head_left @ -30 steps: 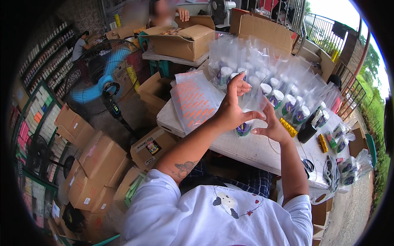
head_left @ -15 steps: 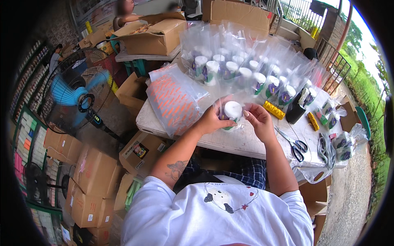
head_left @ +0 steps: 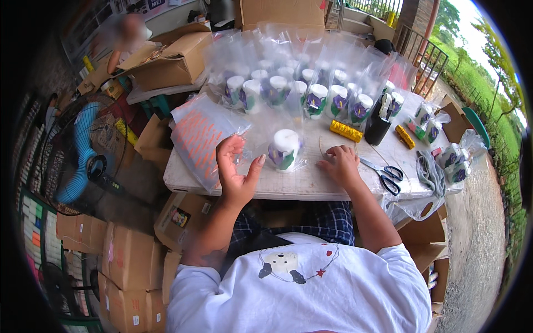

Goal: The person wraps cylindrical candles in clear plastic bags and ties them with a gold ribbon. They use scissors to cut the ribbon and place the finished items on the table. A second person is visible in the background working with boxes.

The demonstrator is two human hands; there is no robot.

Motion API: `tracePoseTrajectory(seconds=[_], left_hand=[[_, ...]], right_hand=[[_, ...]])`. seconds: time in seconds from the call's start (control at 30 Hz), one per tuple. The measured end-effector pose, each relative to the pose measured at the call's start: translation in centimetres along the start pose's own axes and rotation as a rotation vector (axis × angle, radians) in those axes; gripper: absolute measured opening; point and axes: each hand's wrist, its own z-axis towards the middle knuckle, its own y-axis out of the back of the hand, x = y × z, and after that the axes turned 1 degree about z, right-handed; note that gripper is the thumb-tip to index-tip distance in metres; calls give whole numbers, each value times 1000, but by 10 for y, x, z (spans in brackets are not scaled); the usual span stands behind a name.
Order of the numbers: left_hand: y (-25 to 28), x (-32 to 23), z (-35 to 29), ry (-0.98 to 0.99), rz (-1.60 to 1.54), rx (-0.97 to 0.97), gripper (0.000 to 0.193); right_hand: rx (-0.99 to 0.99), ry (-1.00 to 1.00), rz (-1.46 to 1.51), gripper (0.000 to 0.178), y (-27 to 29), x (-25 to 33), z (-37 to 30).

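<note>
A white mug with a purple flower print [head_left: 284,150] stands upright inside a clear plastic bag on the white table [head_left: 311,187], between my hands. My left hand [head_left: 236,175] is raised at the bag's left edge, palm turned toward the mug, fingers spread, gripping nothing that I can see. My right hand [head_left: 340,165] rests fingers-down on the table to the right of the mug, over a thin strand of twine [head_left: 322,147]. Behind stand several rows of similar bagged mugs [head_left: 311,94].
Scissors [head_left: 386,175] lie right of my right hand, beyond them a gold twine spool [head_left: 345,131] and a black cup [head_left: 377,126]. A packet with orange print [head_left: 200,139] lies at the table's left end. Cardboard boxes [head_left: 130,261] and a blue fan [head_left: 83,155] stand left.
The bagged mug, held up in both hands before, now stands on the table. Both hands have let go; the left moved away to the left, the right dropped onto the table.
</note>
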Motion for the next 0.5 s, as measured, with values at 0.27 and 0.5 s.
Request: tracePoseTrajectory(seconds=[0.27, 0.5], left_hand=[[-13, 45, 18, 209, -83, 412, 110], [-45, 47, 5, 397, -70, 519, 95]], right_hand=[[-193, 141, -46, 13, -30, -9, 1], [11, -22, 550, 8, 25, 9, -10]])
